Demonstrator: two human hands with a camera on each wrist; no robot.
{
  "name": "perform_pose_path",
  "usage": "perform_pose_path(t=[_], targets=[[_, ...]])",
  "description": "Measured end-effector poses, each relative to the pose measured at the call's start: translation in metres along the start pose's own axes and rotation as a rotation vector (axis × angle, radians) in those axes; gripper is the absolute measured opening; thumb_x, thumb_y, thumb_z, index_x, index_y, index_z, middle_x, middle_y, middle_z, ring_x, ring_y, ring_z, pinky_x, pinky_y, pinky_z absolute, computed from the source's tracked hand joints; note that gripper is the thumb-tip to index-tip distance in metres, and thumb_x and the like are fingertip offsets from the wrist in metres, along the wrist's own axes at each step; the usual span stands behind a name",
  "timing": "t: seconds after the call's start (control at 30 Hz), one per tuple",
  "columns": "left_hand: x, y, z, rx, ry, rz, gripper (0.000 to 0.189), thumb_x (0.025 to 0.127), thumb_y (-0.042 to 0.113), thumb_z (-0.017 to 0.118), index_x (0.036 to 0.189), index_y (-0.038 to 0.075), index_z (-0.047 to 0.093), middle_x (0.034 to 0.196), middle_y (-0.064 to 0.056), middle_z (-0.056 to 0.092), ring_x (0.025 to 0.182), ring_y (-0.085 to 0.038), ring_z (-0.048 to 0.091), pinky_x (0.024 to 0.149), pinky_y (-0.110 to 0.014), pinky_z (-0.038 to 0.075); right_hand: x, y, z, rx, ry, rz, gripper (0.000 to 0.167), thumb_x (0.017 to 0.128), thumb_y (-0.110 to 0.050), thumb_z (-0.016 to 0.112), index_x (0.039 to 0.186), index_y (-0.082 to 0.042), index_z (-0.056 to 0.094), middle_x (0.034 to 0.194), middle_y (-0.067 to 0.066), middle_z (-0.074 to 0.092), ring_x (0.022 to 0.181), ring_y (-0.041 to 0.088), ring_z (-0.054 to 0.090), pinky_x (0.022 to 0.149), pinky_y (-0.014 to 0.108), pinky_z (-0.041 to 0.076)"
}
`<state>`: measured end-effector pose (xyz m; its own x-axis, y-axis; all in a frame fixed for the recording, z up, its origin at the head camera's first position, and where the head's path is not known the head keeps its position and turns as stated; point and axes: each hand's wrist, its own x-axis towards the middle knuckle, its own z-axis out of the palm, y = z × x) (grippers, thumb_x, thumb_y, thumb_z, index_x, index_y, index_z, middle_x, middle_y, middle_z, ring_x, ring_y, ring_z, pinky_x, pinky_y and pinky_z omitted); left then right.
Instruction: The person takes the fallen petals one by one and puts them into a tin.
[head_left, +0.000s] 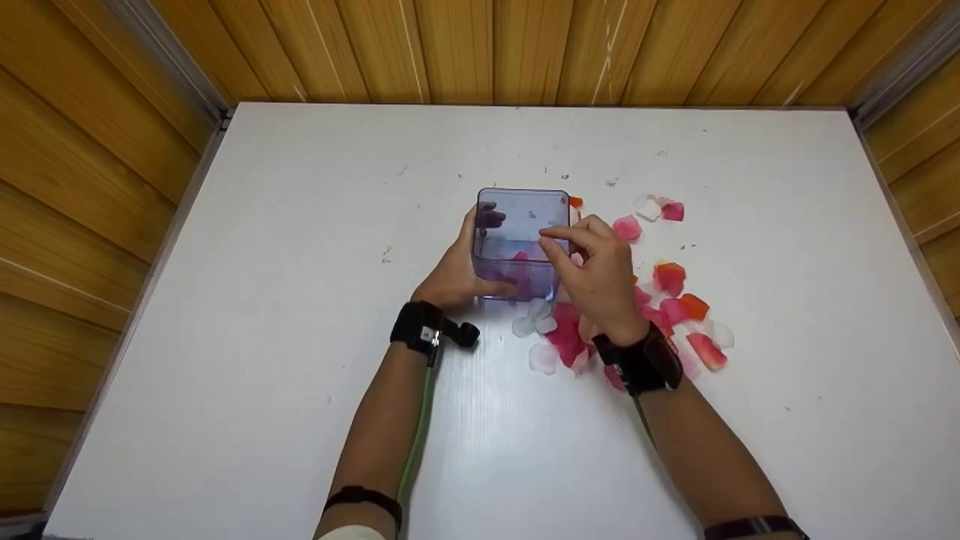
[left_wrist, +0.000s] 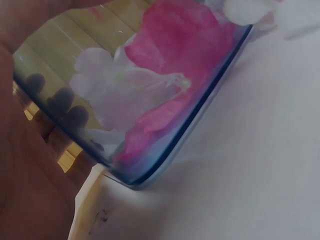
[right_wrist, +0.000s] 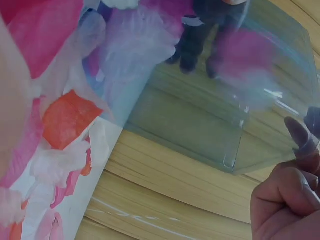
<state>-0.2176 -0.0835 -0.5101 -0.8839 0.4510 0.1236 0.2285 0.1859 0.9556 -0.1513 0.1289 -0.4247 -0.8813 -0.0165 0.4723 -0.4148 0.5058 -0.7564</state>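
Holding a clear bluish box (head_left: 536,277) near the middle of the white surface (head_left: 262,337), with the left-hand grip (head_left: 454,274) curled round its left side. Poised over the box's right rim with the right-hand grip (head_left: 598,268) narrowed almost to a pinch; cannot tell whether holding anything. Showing pink petals (left_wrist: 177,40) through the walls, and loose petals (head_left: 566,337) toward the surface's right edge.

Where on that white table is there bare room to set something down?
The widest patch, nearly bare, lies between the left edge of the table and the left forearm. Others: between that and the right forearm, and between the petals and the table's right edge. It's crowded right of the box, with petals around the right hand.
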Motion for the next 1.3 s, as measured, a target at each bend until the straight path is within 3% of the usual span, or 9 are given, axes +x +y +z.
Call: perform_pose_path(t=[0.2, 0.37, 0.57, 0.8, 1.0, 1.13, 1.3], targets=[[0.001, 0.0, 0.0, -0.018, -0.001, 0.015, 0.133, 0.063, 0.031, 0.1, 0.163, 0.023, 0.013, 0.156, -0.004, 0.042, 0.143, -0.017, 0.04, 0.12, -0.041, 0.029, 0.007, 0.008, -0.019, -0.024, 0.04, 0.006, 0.014, 0.094, -0.008, 0.076, 0.103, 0.002, 0.08, 0.079, 0.012, 0.055, 0.074, 0.022, 0.05, 0.064, 0.021, 0.037], [0.001, 0.0, 0.0, -0.002, 0.003, 0.001, 0.132, 0.062, 0.035, 0.101, 0.162, 0.028, 0.015, 0.154, 0.003, 0.043, 0.142, -0.01, 0.039, 0.121, -0.038, 0.029, 0.014, 0.024, -0.048, -0.139, 0.038, 0.105, 0.017, 0.095, -0.011, 0.076, 0.106, 0.001, 0.08, 0.08, 0.013, 0.054, 0.078, 0.019, 0.048, 0.067, 0.024, 0.038], [0.001, 0.0, 0.001, -0.005, -0.003, 0.006, 0.13, 0.063, 0.032, 0.1, 0.162, 0.026, 0.015, 0.154, 0.001, 0.043, 0.141, -0.009, 0.04, 0.121, -0.038, 0.029, 0.013, 0.056, -0.099, -0.366, -0.145, 0.281, 0.022, 0.099, -0.014, 0.07, 0.113, 0.0, 0.078, 0.087, 0.015, 0.055, 0.086, 0.027, 0.048, 0.071, 0.036, 0.04], [0.0, 0.001, 0.001, -0.012, -0.011, 0.001, 0.132, 0.063, 0.032, 0.1, 0.162, 0.024, 0.014, 0.156, -0.005, 0.042, 0.142, -0.015, 0.04, 0.121, -0.042, 0.029, 0.004, 0.087, -0.138, -0.443, -0.431, 0.471, 0.022, 0.097, -0.016, 0.07, 0.113, -0.002, 0.077, 0.094, 0.018, 0.059, 0.086, 0.031, 0.05, 0.065, 0.038, 0.045], [0.001, 0.001, 0.002, 0.001, -0.005, -0.018, 0.133, 0.062, 0.035, 0.099, 0.163, 0.024, 0.013, 0.156, -0.006, 0.041, 0.143, -0.016, 0.04, 0.121, -0.043, 0.03, 0.002, 0.093, -0.144, -0.442, -0.601, 0.586, 0.031, 0.095, -0.022, 0.074, 0.119, -0.003, 0.075, 0.111, 0.023, 0.06, 0.096, 0.035, 0.053, 0.074, 0.042, 0.05], [0.001, 0.0, 0.002, -0.011, -0.007, -0.016, 0.132, 0.063, 0.035, 0.099, 0.162, 0.027, 0.014, 0.156, -0.006, 0.041, 0.143, -0.016, 0.04, 0.12, -0.042, 0.032, 0.003, 0.091, -0.139, -0.458, -0.629, 0.623, 0.037, 0.092, -0.029, 0.079, 0.113, 0.001, 0.074, 0.097, 0.019, 0.068, 0.085, 0.03, 0.058, 0.07, 0.038, 0.051], [0.002, 0.0, 0.002, -0.02, -0.006, -0.002, 0.131, 0.062, 0.033, 0.1, 0.162, 0.028, 0.015, 0.154, -0.002, 0.042, 0.141, -0.017, 0.042, 0.119, -0.044, 0.033, 0.004, 0.086, -0.134, -0.46, -0.635, 0.589, 0.031, 0.095, -0.024, 0.073, 0.111, 0.004, 0.074, 0.088, 0.015, 0.068, 0.077, 0.027, 0.058, 0.067, 0.034, 0.05]])
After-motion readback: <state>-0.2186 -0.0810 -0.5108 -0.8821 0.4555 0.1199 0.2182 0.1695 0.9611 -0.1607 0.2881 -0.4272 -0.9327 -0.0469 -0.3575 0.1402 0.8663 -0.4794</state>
